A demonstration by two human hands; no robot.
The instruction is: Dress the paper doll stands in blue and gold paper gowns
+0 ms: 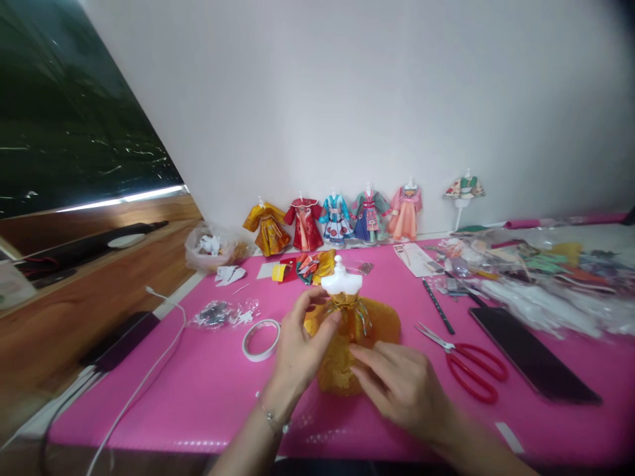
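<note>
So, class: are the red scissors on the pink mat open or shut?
Open. The red scissors lie flat on the pink mat, right of the right hand; their blades part slightly at the tips and the handles sit apart.

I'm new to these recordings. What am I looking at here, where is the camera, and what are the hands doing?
There is no machine: one camera worn on a person's head looks down at their two bare hands. The left hand pinches the waist of a golden skirt on a small white mannequin; the right hand touches the skirt's lower fabric. They work on a pink mat. Around them lie a tape roll, red scissors and a dark phone. A row of finished doll dresses stands along the wall.
</note>
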